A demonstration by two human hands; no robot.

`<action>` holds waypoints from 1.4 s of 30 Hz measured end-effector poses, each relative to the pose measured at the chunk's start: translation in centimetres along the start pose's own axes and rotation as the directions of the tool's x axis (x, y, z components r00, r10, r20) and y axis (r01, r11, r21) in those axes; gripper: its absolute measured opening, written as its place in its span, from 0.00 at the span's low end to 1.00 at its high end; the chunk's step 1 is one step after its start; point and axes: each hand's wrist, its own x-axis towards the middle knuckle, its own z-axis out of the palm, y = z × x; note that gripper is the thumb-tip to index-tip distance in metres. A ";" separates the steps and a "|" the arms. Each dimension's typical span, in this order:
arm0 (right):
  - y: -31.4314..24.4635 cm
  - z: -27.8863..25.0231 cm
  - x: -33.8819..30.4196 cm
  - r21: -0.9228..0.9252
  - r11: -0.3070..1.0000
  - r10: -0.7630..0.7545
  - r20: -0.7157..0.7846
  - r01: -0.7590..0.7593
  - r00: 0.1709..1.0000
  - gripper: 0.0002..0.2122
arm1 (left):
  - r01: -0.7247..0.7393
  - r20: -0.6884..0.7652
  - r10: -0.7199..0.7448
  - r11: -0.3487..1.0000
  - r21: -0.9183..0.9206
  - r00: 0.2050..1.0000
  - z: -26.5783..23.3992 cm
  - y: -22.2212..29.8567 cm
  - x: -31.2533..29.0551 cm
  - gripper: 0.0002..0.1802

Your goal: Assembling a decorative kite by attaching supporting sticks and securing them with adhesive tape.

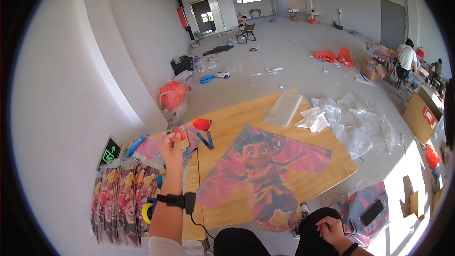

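My left hand (171, 148) is raised over the left side of the wooden table, its fingers pinched on a small red piece (179, 133). Just beyond it lie a red and orange cut piece (202, 123) and a dark blue V-shaped strip (205, 140). A large kite (265, 175) printed with a cartoon figure is spread over the tabletop, its lower end hanging past the near edge. On my right knee rests my right hand (332, 231), loosely bent and holding nothing.
Folded printed kites (118, 199) in clear sleeves stand in a row at left, beside a yellow tape roll (148, 212). Clear plastic sleeves (283, 109) lie on the table (336, 161). A phone (372, 213) rests at right. A person (406, 61) sits farther off.
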 end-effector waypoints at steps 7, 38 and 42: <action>-2.1 2.3 -0.9 -0.125 0.989 -0.067 0.076 0.076 0.995 0.08 | -0.133 0.219 0.082 0.964 0.229 0.972 -0.5 10.7 -18.9 0.07; -13.7 11.0 -4.7 0.167 0.978 0.035 0.474 -0.128 0.880 0.15 | 0.061 0.764 -0.199 0.977 0.205 0.613 -4.5 14.8 -35.1 0.19; -14.8 10.7 -5.0 0.246 0.917 0.029 0.743 -0.314 0.668 0.17 | 0.471 0.831 -0.265 0.882 0.004 0.490 -3.6 15.3 -34.9 0.18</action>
